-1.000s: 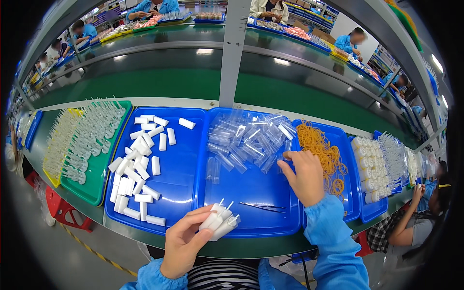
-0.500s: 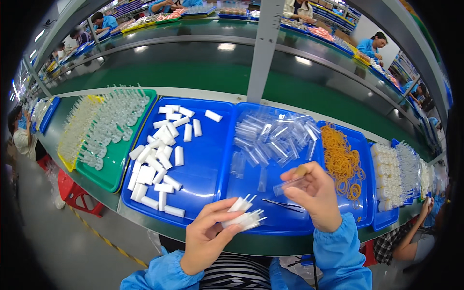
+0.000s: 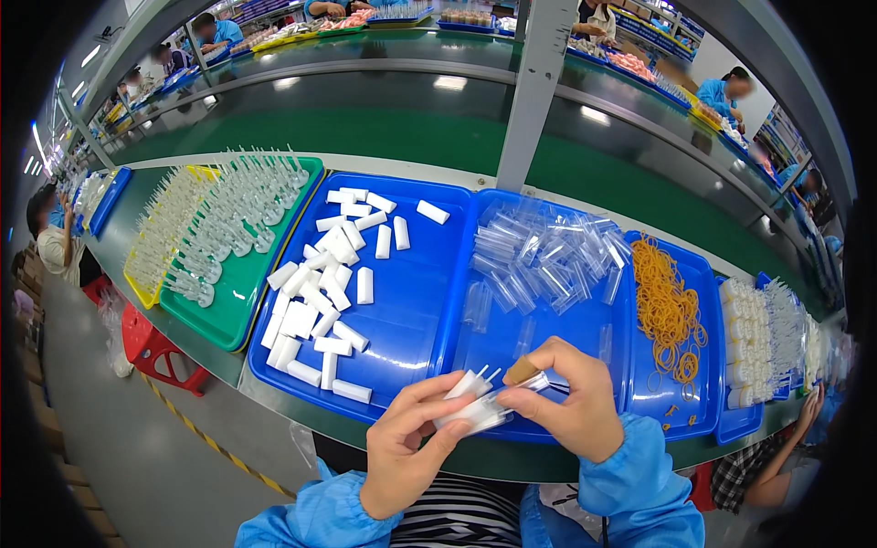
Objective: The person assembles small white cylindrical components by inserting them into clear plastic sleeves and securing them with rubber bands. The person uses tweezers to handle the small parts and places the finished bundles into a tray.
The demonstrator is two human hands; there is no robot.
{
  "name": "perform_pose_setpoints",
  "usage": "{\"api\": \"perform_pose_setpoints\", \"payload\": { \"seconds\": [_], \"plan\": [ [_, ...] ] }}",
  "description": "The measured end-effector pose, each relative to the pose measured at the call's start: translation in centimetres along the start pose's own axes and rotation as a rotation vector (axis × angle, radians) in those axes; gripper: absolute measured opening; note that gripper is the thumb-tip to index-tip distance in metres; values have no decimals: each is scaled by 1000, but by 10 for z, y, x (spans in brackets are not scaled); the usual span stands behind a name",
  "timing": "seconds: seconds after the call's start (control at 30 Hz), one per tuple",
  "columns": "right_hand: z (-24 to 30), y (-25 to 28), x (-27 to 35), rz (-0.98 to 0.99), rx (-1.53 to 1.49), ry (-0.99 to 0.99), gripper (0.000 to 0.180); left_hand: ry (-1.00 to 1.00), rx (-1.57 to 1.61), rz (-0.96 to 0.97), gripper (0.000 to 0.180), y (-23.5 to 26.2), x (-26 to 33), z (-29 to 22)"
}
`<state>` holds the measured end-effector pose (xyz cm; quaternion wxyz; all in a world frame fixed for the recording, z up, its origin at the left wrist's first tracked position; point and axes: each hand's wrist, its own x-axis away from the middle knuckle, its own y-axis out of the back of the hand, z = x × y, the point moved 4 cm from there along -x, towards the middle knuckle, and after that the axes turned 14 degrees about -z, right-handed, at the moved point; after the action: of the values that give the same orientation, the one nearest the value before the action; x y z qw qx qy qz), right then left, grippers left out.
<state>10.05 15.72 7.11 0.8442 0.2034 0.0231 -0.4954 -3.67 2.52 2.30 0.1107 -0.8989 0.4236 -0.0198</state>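
Observation:
My left hand (image 3: 402, 461) is closed around a few white blocks (image 3: 461, 413) with thin white pins standing out of their ends. My right hand (image 3: 585, 406) has come up against them, its thumb and fingers pinching a clear plastic sleeve (image 3: 498, 420) at the end of the lower block. How far the sleeve covers that block is hard to make out. A tan cover (image 3: 522, 370) wraps one fingertip of my right hand. Below both hands lies a blue tray (image 3: 466, 352); the tweezers in it are mostly hidden behind my right hand.
Loose white blocks (image 3: 315, 301) fill the left blue tray. Clear sleeves (image 3: 544, 256) are heaped beyond my hands, with yellow rubber bands (image 3: 667, 297) to their right. Farther left, green (image 3: 233, 315) and yellow trays hold clear stemmed parts. A grey post (image 3: 534, 100) rises behind the trays.
My right hand has moved left and down with the clear sleeve, from apart to meeting the white blocks in my left hand. The view has shifted slightly.

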Motion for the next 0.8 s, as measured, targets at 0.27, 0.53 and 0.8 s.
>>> {"api": "perform_pose_setpoints", "payload": {
  "seconds": [0.27,0.53,0.8],
  "plan": [
    [-15,-8,9,-65,-122,35,20,-31,8,25,24,1,1,7],
    [-7,-7,12,-94,53,160,17,-199,-260,-59,25,-5,-2,-12],
    [-28,3,3,-87,-281,-145,25,-4,8,37,30,0,-6,-6]
  ]
}}
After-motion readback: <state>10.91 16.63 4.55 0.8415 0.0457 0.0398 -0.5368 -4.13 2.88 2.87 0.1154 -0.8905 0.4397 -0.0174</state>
